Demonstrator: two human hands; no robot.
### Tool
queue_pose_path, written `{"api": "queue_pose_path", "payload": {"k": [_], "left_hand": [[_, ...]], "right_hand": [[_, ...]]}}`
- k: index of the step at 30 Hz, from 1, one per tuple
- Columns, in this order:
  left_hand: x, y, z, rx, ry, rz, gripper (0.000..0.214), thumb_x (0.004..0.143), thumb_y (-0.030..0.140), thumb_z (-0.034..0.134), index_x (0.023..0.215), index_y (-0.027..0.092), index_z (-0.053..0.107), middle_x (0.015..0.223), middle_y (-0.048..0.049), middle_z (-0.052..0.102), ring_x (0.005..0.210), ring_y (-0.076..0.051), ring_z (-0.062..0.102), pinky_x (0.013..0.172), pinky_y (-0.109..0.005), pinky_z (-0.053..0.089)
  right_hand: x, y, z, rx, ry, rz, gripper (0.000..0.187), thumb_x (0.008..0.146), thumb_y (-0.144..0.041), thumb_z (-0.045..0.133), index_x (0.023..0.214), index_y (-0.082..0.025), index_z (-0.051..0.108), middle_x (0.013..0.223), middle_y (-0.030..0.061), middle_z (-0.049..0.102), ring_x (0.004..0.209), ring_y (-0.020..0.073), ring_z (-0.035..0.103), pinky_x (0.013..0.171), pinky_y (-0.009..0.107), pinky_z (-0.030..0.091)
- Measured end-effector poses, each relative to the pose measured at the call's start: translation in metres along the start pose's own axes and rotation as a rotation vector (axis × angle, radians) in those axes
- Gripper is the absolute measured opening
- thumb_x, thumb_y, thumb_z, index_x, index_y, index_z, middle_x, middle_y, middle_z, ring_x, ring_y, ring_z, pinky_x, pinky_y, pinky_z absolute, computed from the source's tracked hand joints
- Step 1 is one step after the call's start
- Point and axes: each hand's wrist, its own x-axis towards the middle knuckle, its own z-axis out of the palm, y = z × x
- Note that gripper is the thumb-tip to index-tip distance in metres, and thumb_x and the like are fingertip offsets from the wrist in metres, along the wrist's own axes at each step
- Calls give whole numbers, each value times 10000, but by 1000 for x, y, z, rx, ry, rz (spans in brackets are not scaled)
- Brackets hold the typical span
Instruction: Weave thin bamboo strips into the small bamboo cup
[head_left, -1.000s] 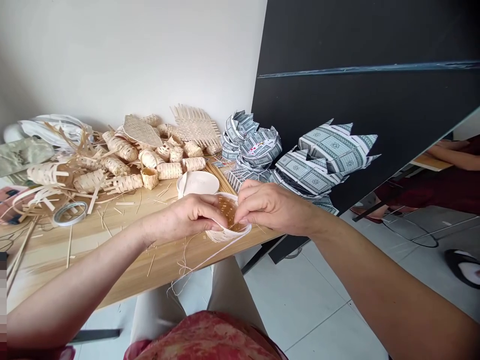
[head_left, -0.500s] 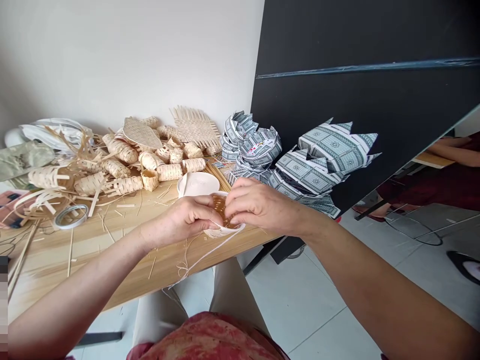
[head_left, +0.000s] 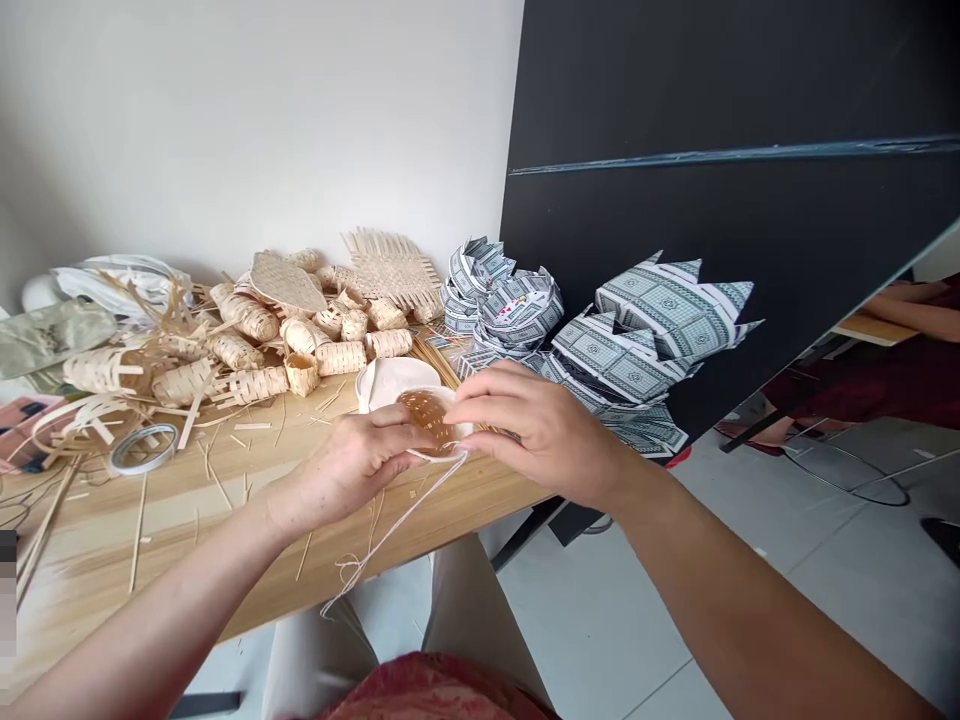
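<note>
Between my hands is a small woven basket [head_left: 424,416] with a brown inside and a white rim, its opening tilted toward me. My left hand [head_left: 366,452] pinches the near left side of the rim. On the right side, the fingertips of my right hand [head_left: 525,428] are closed on the rim, with the thumb beside the white string [head_left: 412,508]. That string runs from the rim down past the table edge and ends in a loose tangle. Just behind the basket lies a round white lid-like disc [head_left: 397,374].
Woven bamboo tubes [head_left: 255,384] and flat woven pieces [head_left: 390,268] are piled along the wall. A tape roll [head_left: 144,449] and loose strips lie on the wooden table [head_left: 247,550]. Folded-card baskets [head_left: 660,310] stand at the right before a black board [head_left: 720,80]. Another person's arm [head_left: 915,310] shows far right.
The basket has turned so more of its brown inside shows. My right hand has shifted slightly to the right and lower along the rim. The view has tilted slightly upward.
</note>
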Motion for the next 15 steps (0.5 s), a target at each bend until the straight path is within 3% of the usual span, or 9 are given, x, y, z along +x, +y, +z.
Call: {"api": "queue_pose_path", "payload": {"k": [3, 7, 10, 15], "left_hand": [[1, 0, 1, 86, 14, -59, 228, 896, 214, 457, 1028, 164, 636, 842, -55, 619, 762, -143, 613, 660, -238, 488], [6, 0, 6, 115, 37, -79, 241, 902, 252, 451, 986, 179, 665, 724, -25, 571, 668, -127, 577, 591, -217, 465], [8, 0, 9, 87, 43, -97, 251, 903, 248, 451, 928, 179, 690, 694, -20, 554, 639, -119, 558, 572, -212, 453], [6, -3, 13, -37, 61, -151, 263, 901, 245, 452, 928, 194, 709, 757, -37, 583, 701, -126, 581, 619, -222, 467]], "right_hand": [[-7, -11, 13, -63, 108, 10, 186, 892, -124, 485, 788, -132, 640, 788, 57, 595, 761, 145, 518, 703, 265, 442], [-13, -11, 37, -263, 113, -90, 283, 903, -90, 430, 713, -140, 633, 694, 39, 571, 674, 147, 465, 632, 274, 404], [-13, -12, 41, -372, 118, -150, 279, 872, -53, 458, 658, -147, 611, 644, 24, 553, 642, 146, 433, 604, 286, 372], [-11, -45, 43, -82, 223, -343, 290, 846, -55, 457, 600, -158, 572, 656, 4, 584, 633, 133, 447, 580, 281, 378]]}}
